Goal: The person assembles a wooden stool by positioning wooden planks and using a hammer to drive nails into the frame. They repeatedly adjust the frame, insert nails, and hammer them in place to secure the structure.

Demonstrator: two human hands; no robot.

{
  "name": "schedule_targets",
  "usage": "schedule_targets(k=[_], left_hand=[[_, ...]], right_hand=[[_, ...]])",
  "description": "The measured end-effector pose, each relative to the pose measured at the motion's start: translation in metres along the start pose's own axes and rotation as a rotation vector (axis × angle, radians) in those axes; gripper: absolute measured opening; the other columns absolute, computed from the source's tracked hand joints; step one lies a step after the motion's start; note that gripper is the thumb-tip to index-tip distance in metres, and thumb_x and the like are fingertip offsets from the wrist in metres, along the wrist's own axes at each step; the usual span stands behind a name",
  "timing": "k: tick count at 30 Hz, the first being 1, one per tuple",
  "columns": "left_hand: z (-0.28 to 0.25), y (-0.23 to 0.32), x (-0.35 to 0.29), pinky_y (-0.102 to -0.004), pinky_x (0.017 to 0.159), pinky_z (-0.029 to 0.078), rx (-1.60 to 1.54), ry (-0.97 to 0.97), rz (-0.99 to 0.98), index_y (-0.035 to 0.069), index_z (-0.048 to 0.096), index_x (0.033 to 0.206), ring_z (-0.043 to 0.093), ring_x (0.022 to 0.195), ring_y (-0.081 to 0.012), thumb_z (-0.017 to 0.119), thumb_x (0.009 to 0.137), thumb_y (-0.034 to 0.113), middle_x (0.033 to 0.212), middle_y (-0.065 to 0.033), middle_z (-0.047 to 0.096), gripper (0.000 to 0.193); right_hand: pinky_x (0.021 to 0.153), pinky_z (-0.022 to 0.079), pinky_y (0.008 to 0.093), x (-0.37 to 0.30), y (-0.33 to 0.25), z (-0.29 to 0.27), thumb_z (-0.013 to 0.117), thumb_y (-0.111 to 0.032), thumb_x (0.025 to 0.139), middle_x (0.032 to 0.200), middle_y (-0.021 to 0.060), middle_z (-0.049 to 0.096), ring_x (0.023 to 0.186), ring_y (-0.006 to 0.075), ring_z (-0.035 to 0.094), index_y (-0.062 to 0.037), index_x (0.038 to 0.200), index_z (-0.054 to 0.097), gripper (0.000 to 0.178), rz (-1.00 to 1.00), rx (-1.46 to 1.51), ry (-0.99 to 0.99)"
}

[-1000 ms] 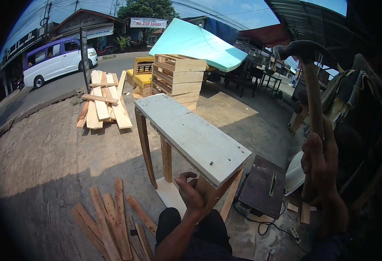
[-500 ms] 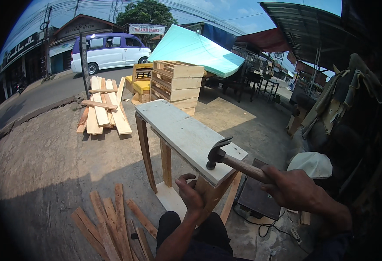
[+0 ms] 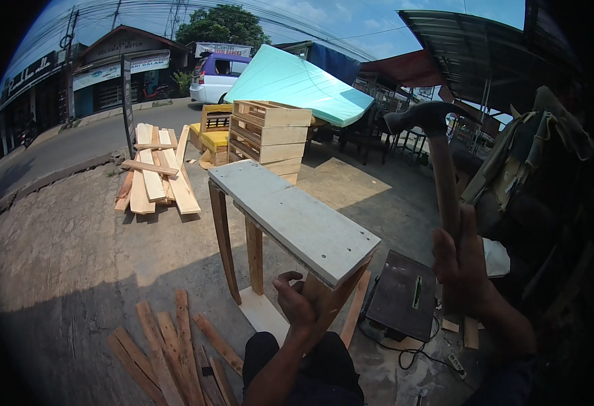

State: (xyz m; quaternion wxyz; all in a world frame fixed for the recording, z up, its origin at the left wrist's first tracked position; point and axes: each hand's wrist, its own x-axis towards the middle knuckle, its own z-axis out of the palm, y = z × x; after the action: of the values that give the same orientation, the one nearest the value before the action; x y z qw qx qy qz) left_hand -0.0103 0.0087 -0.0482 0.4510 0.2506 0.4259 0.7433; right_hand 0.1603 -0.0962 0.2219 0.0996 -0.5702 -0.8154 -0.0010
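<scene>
Concrete ground (image 3: 60, 243) beneath a wooden frame (image 3: 295, 218), pale planks (image 3: 152, 181), brown slats (image 3: 166, 345), dark box (image 3: 393, 296)

Hard sun lit the road (image 3: 94, 137) and pale planks (image 3: 151, 183); 1 long shadow edge crossed the concrete (image 3: 53, 237). My left hand (image 3: 295, 303) and right hand (image 3: 460, 262) sat in shade, and fisheye curvature bent straight edges near the black rim.

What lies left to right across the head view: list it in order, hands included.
Pile of pale planks, yellow seat, left hand at the pale-topped wooden stand, dark slotted box, right hand gripping the hammer, draped cloth.
</scene>
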Motion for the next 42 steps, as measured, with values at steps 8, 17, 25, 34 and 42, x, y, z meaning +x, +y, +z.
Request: schedule_targets(k=[8, 17, 25, 34, 42], left_hand=[[-0.009, -0.001, 0.004, -0.0398, 0.096, 0.046, 0.21, -0.133, 0.15, -0.002, 0.055, 0.124, 0.063, 0.104, -0.0294, 0.014, 0.11, 0.06, 0.114, -0.0256, 0.066, 0.076], [-0.004, 0.039, 0.024, -0.044, 0.099, 0.049, 0.07, -0.534, 0.186, 0.007, 0.021, 0.16, 0.061, 0.115, -0.0288, 0.024, 0.104, 0.071, 0.135, -0.0192, 0.052, 0.085], [-0.022, 0.033, 0.059, -0.0628, 0.113, 0.034, 0.219, -0.391, 0.255, 0.018, 0.048, 0.145, 0.043, 0.139, -0.0339, 0.055, 0.087, 0.074, 0.151, -0.0122, 0.047, 0.081], [-0.025, 0.029, 0.074, -0.0543, 0.089, 0.048, 0.633, -0.416, 0.693, 0.012, 0.063, 0.124, 0.062, 0.105, -0.0296, 0.062, 0.087, 0.062, 0.121, -0.0096, 0.064, 0.063], [-0.011, 0.032, 0.061, -0.0435, 0.075, 0.052, 0.487, -0.428, 0.557, 0.012, 0.064, 0.117, 0.063, 0.087, -0.0221, 0.062, 0.089, 0.057, 0.107, -0.0061, 0.065, 0.053]], right_hand=[[0.057, 0.052, 0.0426, -0.077, 0.107, 0.136, 0.064, -0.029, 0.1, 0.08, 0.014, 0.067, 0.061, 0.0252, 0.067, -0.0028, 0.124, 0.054, 0.037, 0.207, 0.521, 0.304], [0.059, 0.056, 0.0407, -0.288, 0.141, 0.518, 0.066, -0.048, 0.095, 0.088, 0.014, 0.068, 0.066, 0.0257, 0.069, 0.0022, 0.114, 0.065, 0.053, 1.657, 1.155, 0.24], [0.094, 0.054, 0.0489, -0.376, 0.067, 0.621, 0.06, -0.051, 0.092, 0.117, 0.0202, 0.071, 0.109, 0.042, 0.068, -0.0122, 0.121, 0.072, 0.05, 1.729, 0.794, 0.027], [0.084, 0.056, 0.0478, -0.476, 0.16, 0.603, 0.061, -0.014, 0.093, 0.104, 0.0218, 0.072, 0.097, 0.0397, 0.07, -0.0065, 0.103, 0.073, 0.017, 2.135, 0.292, 0.651], [0.084, 0.057, 0.0493, -0.547, 0.249, 0.585, 0.062, -0.015, 0.095, 0.108, 0.0183, 0.069, 0.101, 0.0385, 0.069, -0.0112, 0.11, 0.072, 0.019, 2.086, 0.101, 0.54]])
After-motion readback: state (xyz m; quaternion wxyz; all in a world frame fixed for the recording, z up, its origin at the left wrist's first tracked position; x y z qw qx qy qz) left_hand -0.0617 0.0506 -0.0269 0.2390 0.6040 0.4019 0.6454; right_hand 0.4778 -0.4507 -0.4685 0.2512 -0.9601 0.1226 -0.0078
